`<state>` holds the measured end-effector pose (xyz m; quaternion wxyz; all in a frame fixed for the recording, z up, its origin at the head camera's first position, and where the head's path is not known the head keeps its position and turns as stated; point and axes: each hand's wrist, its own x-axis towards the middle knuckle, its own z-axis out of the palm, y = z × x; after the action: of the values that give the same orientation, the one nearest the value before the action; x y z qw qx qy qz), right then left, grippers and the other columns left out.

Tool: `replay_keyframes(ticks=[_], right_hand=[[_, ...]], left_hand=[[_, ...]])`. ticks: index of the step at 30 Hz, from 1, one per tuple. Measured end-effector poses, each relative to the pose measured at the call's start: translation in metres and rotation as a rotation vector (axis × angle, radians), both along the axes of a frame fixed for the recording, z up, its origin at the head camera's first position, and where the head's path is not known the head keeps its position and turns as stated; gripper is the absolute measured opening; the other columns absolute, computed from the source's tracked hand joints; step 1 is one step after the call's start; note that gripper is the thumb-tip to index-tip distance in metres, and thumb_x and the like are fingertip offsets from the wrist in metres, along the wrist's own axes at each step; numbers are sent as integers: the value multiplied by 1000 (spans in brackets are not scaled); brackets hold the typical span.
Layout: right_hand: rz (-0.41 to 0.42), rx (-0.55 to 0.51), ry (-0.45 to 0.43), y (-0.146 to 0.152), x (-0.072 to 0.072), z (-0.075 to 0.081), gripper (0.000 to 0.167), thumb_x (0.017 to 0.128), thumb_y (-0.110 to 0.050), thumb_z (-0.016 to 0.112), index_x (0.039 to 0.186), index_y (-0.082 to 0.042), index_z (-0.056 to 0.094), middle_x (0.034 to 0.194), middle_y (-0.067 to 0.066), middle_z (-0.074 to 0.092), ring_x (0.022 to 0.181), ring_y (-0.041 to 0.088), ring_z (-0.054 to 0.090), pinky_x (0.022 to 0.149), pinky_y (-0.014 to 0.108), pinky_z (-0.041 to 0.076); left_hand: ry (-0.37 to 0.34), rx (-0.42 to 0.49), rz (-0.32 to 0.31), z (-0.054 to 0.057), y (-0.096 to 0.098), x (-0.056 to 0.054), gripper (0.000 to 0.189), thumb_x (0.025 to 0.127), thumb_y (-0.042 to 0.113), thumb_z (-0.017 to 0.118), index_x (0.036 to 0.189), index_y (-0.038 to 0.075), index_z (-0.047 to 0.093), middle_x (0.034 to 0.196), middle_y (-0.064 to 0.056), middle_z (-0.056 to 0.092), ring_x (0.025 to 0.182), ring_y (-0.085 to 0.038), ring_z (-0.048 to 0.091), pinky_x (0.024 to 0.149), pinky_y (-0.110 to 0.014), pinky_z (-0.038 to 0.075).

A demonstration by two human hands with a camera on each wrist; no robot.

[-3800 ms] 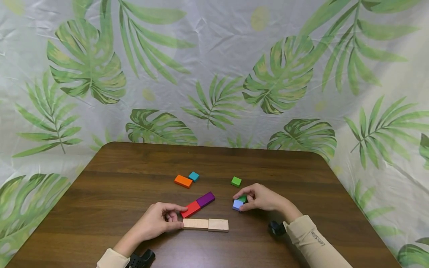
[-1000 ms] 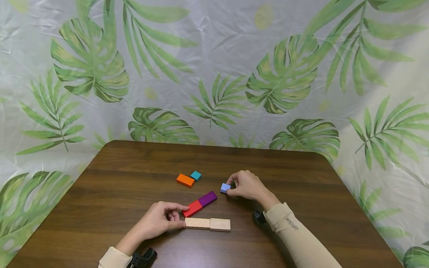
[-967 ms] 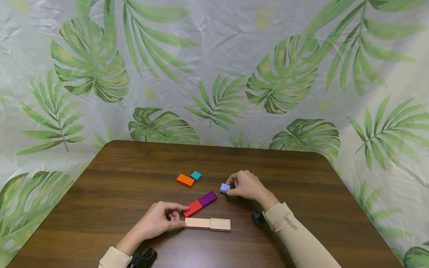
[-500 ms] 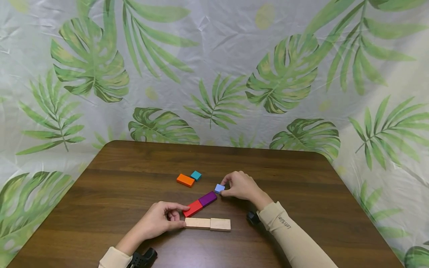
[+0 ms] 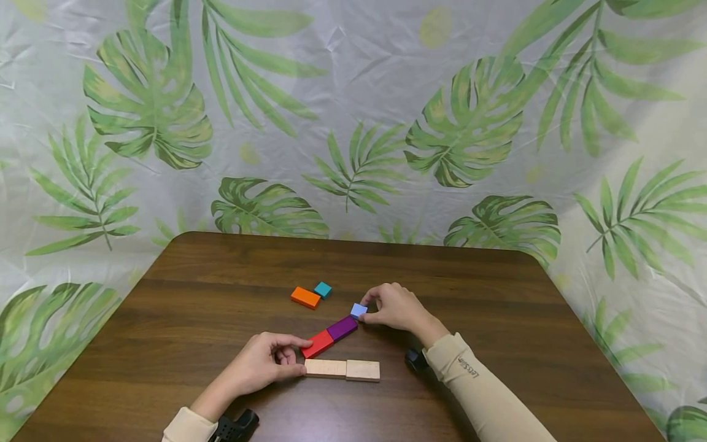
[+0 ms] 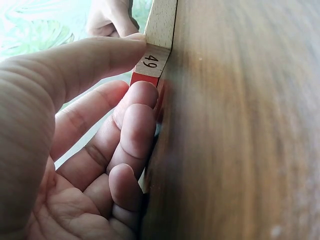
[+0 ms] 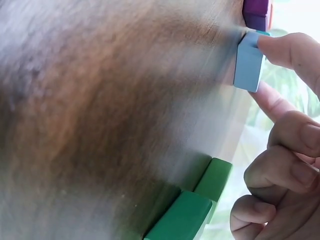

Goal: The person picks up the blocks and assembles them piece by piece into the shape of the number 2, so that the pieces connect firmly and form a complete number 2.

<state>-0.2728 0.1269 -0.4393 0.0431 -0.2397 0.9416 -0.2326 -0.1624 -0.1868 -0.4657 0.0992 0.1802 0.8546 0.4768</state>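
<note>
My right hand (image 5: 399, 307) pinches a small light blue block (image 5: 358, 310) between thumb and index finger, at the far right end of a purple block (image 5: 342, 328). I cannot tell whether those two blocks touch. The purple block lines up end to end with a red block (image 5: 318, 344), in a slanting row. Nearer me lie two plain wooden blocks (image 5: 326, 368), also end to end. My left hand (image 5: 262, 363) rests its thumb on the left wooden block's end, marked 49 in the left wrist view, while its index finger touches the red block.
An orange block (image 5: 305, 298) and a teal block (image 5: 323, 290) lie together farther back. In the right wrist view, a dark green block (image 7: 180, 217) and a lighter green block (image 7: 214, 179) lie near the right hand, which hides them from the head view. A brown table (image 5: 221, 264) bears everything.
My right hand has brought the light blue block leftward from beside the dark green block to the purple block's end. The left hand stays at the red and wooden blocks.
</note>
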Motion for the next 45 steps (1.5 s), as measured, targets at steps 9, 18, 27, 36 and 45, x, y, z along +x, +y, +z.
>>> replay_keyframes(ticks=[9, 18, 27, 36, 45], right_hand=[[3, -2, -22, 1, -1, 1, 24, 87, -38, 89, 103, -21, 82, 59, -10, 49, 54, 5, 41, 53, 24, 30], [3, -7, -40, 2, 0, 2, 23, 87, -38, 88, 102, -22, 82, 57, -10, 47, 53, 6, 40, 52, 24, 28], [9, -9, -35, 2, 1, 1, 22, 88, -37, 88, 102, -23, 81, 57, -9, 47, 52, 6, 40, 52, 24, 29], [20, -12, -43, 4, 2, 1, 26, 89, -40, 88, 108, -24, 81, 60, -10, 51, 55, 5, 45, 55, 24, 33], [3, -81, -54, 17, -5, -2, 35, 91, -45, 85, 116, -21, 80, 58, -10, 48, 54, 6, 41, 54, 24, 33]], left_hand=[[4, 24, -2, 0, -2, -1, 39, 86, 21, 91, 123, 12, 81, 78, 6, 68, 68, -3, 57, 61, -19, 46], [8, 17, -1, 0, -2, -1, 38, 86, 22, 91, 122, 13, 81, 78, 6, 68, 68, -3, 57, 61, -19, 46], [10, -1, -5, 0, -1, 0, 38, 87, 23, 90, 123, 13, 81, 78, 6, 68, 68, -3, 57, 62, -20, 46], [6, -4, -2, 1, 0, 0, 38, 87, 23, 90, 123, 14, 81, 78, 6, 67, 68, -3, 56, 62, -19, 46], [13, -5, 0, 0, 0, 0, 37, 87, 23, 90, 122, 14, 81, 78, 6, 67, 68, -3, 57, 62, -19, 46]])
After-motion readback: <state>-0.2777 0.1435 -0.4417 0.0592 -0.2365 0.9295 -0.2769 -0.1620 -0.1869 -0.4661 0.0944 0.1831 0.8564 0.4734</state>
